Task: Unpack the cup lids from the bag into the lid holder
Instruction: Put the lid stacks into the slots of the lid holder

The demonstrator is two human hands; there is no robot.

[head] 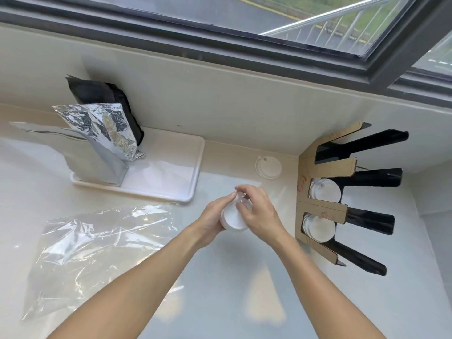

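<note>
Both hands meet over the white counter [244, 302] around a small stack of white cup lids [233, 217]: the left hand [211, 220] curls under and around its left side, and the right hand [259, 214] grips it from the right, fingertips pinching at the stack's top edge. The stack sits between the two palms, clear of the holder and just left of it. The clear plastic bag [85, 245] lies flat and crumpled to the left, apparently emptied, so the unpacking itself looks mostly done. The lid holder [325, 209], a cardboard-fronted rack with black channels, stands at the right against the wall; two of its slots already show lids, an upper batch [324, 192] and a lower batch [318, 227], while the top slot looks empty and the bottom one cannot be judged. What seems left is to load the held stack and pick up the one loose lid [268, 167] lying alone on the counter near the wall. By count: one bag, one holder with about four channels, two filled slots, one held stack, one stray lid. Further left, a white tray [171, 182] carries three foil pouches [105, 133], two silver and one black.
</note>
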